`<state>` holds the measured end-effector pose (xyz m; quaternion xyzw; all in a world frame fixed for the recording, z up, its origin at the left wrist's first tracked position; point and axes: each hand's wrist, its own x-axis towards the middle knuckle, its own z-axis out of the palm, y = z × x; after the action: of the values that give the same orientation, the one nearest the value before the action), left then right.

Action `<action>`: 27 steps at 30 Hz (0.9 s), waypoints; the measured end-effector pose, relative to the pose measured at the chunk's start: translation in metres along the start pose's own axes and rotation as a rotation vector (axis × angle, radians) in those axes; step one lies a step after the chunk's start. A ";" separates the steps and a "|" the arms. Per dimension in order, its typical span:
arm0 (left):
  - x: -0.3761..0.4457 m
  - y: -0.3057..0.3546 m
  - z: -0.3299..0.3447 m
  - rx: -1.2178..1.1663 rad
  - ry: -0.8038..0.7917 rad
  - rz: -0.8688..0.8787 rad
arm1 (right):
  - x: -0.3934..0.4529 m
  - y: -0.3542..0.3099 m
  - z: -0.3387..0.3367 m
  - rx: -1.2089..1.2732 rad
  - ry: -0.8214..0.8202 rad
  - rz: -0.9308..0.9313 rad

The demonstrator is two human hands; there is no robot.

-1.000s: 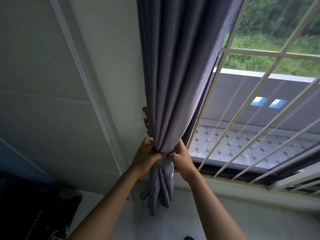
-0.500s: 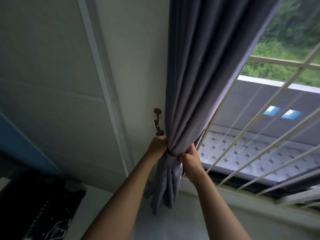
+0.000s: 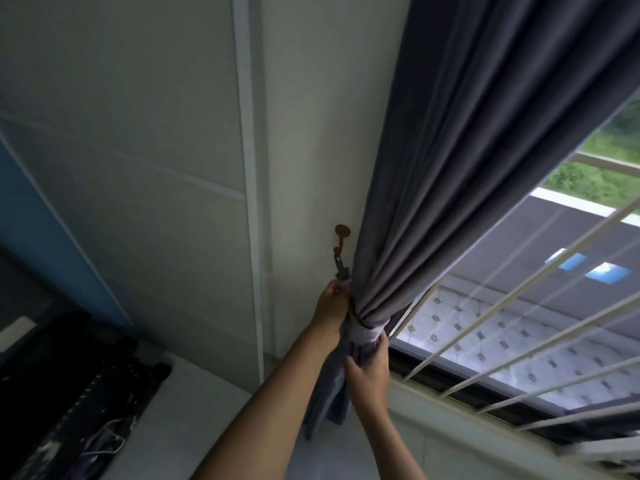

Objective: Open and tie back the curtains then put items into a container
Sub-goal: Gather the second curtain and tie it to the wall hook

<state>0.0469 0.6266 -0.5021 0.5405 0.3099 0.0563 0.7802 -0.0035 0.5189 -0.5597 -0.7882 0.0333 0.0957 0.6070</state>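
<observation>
- The curtain (image 3: 433, 202) hangs from 1 o'clock down to centre frame, gathered into a tight bunch just left of the window (image 3: 519, 323).
- A pale tieback (image 3: 372, 332) wraps the bunch at its narrowest point, a little below and right of centre.
- Left hand (image 3: 332, 306) sits at the bunch's 9 o'clock side, its fingers curled into the cloth at the tieback; what exactly they pinch is hidden by the hand.
- Right hand (image 3: 369, 370) is just below the tieback, at its 6 o'clock, fingers curled up around the gathered cloth, tips touching the tieback's lower edge.
- A brown hook (image 3: 341, 244) is fixed to the wall (image 3: 304, 133) just above the left hand, at its 12 o'clock; a dark strip runs from it down toward the hand.
- The curtain tail (image 3: 325, 403) hangs loose beneath both hands, between the forearms.
- White bars (image 3: 519, 344) cross the window at 3 to 4 o'clock.
- Dark clutter (image 3: 69, 393), blurred, lies at 8 o'clock on a white surface.
</observation>
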 end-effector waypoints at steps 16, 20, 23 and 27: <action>0.014 0.027 -0.019 -0.234 0.208 0.110 | 0.015 -0.007 -0.018 -0.315 0.118 -0.051; 0.024 0.036 -0.022 -0.308 0.078 0.049 | 0.021 -0.008 -0.024 -0.348 0.095 -0.032; 0.032 0.035 -0.023 -0.177 0.124 0.122 | 0.021 -0.006 -0.024 -0.361 0.093 -0.053; 0.033 0.031 -0.023 0.038 0.216 0.305 | 0.020 -0.001 -0.022 -0.377 0.096 -0.058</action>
<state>0.0687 0.6716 -0.4943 0.5868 0.3074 0.2259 0.7142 0.0189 0.4990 -0.5575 -0.8922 0.0210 0.0451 0.4489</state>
